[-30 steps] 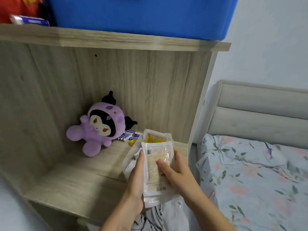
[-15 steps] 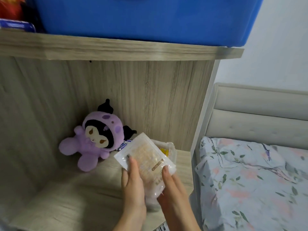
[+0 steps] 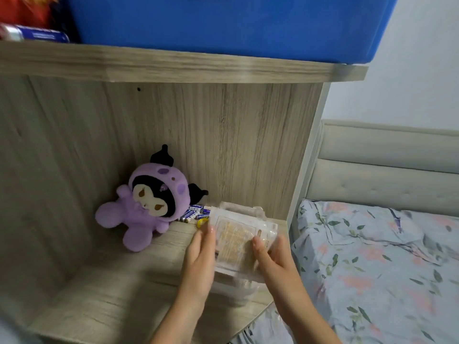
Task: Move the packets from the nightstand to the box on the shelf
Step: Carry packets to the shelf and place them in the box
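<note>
Left hand (image 3: pixel 198 259) and right hand (image 3: pixel 275 259) are clamping the packets (image 3: pixel 236 242) from either side, fingers fairly straight against the edges, right thumb lying on top. Packets are a stack of flat, crinkly clear-plastic rectangles with tan printed contents, sitting just over the nightstand (image 3: pixel 111 294) near its right edge. Nightstand is showing pale wood grain, matte. A fuzzy purple plush (image 3: pixel 149 209) is leaning in the back corner, small blue batteries (image 3: pixel 193 212) lying beside it. Shelf (image 3: pixel 173 65) above is carrying a smooth blue plastic box (image 3: pixel 223 23). Padded grey headboard (image 3: pixel 385 175) and floral bedding (image 3: pixel 385 269) are lying at right.
</note>
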The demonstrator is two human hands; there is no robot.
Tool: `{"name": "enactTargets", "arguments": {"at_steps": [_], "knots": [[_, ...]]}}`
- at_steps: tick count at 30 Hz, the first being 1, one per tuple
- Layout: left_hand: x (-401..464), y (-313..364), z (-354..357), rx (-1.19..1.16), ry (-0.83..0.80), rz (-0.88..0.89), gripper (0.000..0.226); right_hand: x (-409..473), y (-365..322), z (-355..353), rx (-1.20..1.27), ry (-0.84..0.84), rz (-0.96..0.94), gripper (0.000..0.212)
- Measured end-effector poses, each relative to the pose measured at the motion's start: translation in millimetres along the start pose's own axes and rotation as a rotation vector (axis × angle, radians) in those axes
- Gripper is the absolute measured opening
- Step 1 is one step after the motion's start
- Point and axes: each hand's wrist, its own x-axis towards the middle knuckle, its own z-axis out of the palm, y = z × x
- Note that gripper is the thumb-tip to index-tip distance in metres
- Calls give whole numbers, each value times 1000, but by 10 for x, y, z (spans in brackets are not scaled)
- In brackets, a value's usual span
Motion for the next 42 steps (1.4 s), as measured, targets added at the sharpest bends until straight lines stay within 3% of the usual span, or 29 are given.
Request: {"name": "enactTargets", "arguments": {"at_steps": [3, 5, 10, 13, 16, 21, 24, 26, 28, 31, 37, 42], "knots": [[-110, -32, 25, -35, -31, -56, 21, 12, 57, 64, -76, 19, -26, 23], [-109, -79, -25, -36, -65, -115, 31, 6, 104, 88, -62, 13, 2, 27], [18, -179, -171, 98, -109, -142, 23, 132, 135, 96, -108, 47, 73, 9], [207, -101, -233, 317, -154, -103, 22, 310, 15, 61, -101, 63, 109, 9], [460, 16, -256, 580, -198, -36, 25, 523, -123, 42, -350, 11, 120, 12], [1004, 30, -141, 1011, -216, 12, 50, 998, -161, 77, -782, -29, 243, 26], [1135, -14, -29, 1262, -201, 17, 28, 1212, -169, 131, -1076, -137, 354, 22], [1173, -46, 45, 1416, -171, 41, 28, 1290, -199, 162, -1191, -197, 430, 31], [1193, -79, 96, 1530, -120, 82, 26, 1327, -196, 184, -1203, -223, 503, 33], [1231, -146, 126, 1681, -107, 141, 23, 1332, -162, 197, -1217, -193, 497, 18], [1259, -248, 102, 1862, -129, 267, 20, 1411, 30, 209, -1298, -108, 432, 42], [1223, -275, 42, 1838, -192, 359, 26, 1414, 147, 186, -1299, -85, 355, 33]]}}
